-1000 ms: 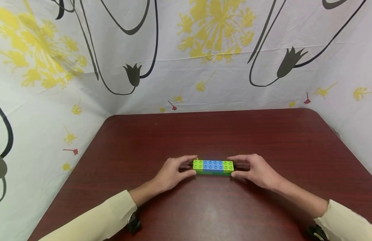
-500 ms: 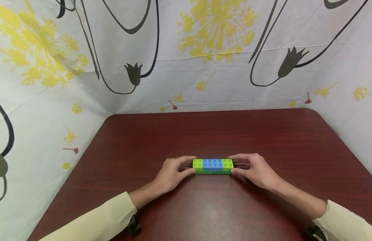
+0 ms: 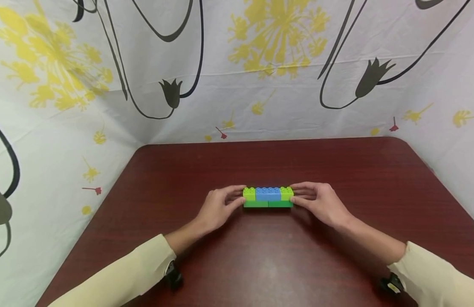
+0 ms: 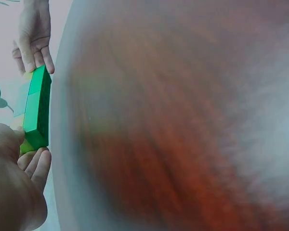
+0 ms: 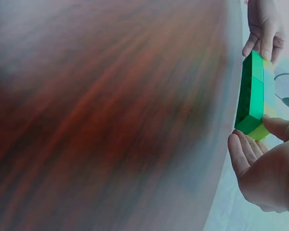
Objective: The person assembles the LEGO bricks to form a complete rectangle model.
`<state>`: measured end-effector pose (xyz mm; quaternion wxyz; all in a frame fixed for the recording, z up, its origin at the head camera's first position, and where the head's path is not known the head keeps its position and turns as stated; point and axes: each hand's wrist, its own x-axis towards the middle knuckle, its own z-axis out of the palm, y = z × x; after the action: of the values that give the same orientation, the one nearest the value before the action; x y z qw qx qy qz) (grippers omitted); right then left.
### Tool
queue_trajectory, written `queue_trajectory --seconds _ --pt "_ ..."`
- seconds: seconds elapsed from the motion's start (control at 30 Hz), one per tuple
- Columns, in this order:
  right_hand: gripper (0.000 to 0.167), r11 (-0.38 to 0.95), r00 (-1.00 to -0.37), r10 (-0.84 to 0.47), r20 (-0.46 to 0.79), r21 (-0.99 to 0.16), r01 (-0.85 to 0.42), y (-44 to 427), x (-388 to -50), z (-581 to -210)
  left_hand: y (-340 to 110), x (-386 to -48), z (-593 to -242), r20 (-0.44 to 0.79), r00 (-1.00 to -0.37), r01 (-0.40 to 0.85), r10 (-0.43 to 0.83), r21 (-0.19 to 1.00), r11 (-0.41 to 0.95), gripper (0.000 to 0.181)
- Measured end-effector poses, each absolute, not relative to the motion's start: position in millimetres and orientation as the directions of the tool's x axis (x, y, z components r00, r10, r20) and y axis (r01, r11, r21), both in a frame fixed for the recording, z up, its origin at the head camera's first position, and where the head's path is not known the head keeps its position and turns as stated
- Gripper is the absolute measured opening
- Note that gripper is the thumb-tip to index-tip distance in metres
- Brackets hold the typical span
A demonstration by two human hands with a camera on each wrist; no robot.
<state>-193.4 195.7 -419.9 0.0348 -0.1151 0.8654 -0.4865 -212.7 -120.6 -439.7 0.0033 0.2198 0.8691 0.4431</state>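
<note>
A bar of joined toy building blocks (image 3: 267, 197) is in the middle of the head view, studs up. Its top layer has a blue block (image 3: 267, 194) between two lime ones; two green blocks (image 3: 255, 204) make up the lower layer. My left hand (image 3: 217, 209) grips the left end, thumb in front and fingers behind. At the other end, my right hand (image 3: 327, 204) holds it the same way. Both wrist views show the green blocks (image 4: 34, 108) raised above the tabletop, with their dark underside (image 5: 244, 103) visible.
A dark red-brown wooden table (image 3: 267, 251) with rounded far corners lies under the hands. White cloth (image 3: 206, 102) printed with yellow and grey flowers hangs behind it and along both sides. Each wrist wears a black strapped device (image 3: 172, 275).
Both hands have raised the block bar and tipped it, so its front face shows more. It sits higher in the head view now, and the hands have moved up with it.
</note>
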Motion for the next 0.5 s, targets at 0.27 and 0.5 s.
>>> queue_trajectory --seconds 0.27,0.5 --pt "0.047 0.439 -0.985 -0.156 -0.07 -0.899 -0.006 191 -206 -415 -118 -227 -441 0.143 -0.931 0.317 0.335 0.771 0.553 0.042" --pt "0.045 0.397 -0.982 -0.143 -0.126 -0.916 0.06 189 -216 -416 -116 -233 -441 0.099 -0.947 0.258 0.306 0.801 0.541 0.041"
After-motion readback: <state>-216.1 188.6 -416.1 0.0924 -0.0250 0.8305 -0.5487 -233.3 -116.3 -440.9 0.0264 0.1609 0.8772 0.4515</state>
